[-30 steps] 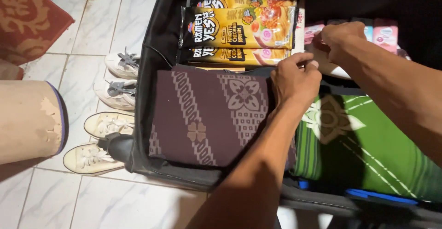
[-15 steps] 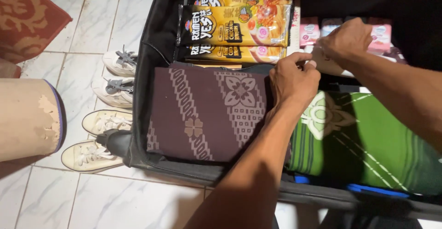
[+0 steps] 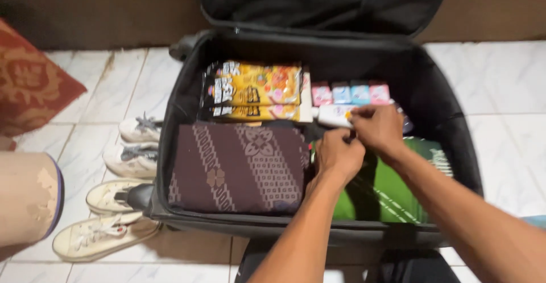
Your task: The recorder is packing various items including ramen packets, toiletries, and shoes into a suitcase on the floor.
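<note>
Both hands meet over the middle of the open black suitcase (image 3: 182, 89). The right hand (image 3: 380, 128) pinches the end of a white tube (image 3: 333, 116) lying with its long axis along the far wall. The left hand (image 3: 338, 155) is curled just beside it; I cannot tell whether it holds anything. Folded maroon cloth (image 3: 239, 169) fills the near-left corner.

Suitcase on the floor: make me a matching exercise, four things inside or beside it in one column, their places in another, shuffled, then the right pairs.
Things:
1. maroon patterned cloth
2. yellow noodle packets
3. green folded cloth
4. white sneakers

Places:
A. on the floor tiles, left of the suitcase
B. back left of the suitcase
C. front right, under the forearms
D. front left of the suitcase

Pairs: 1-D, 2-B, 3-C, 4-A
</note>
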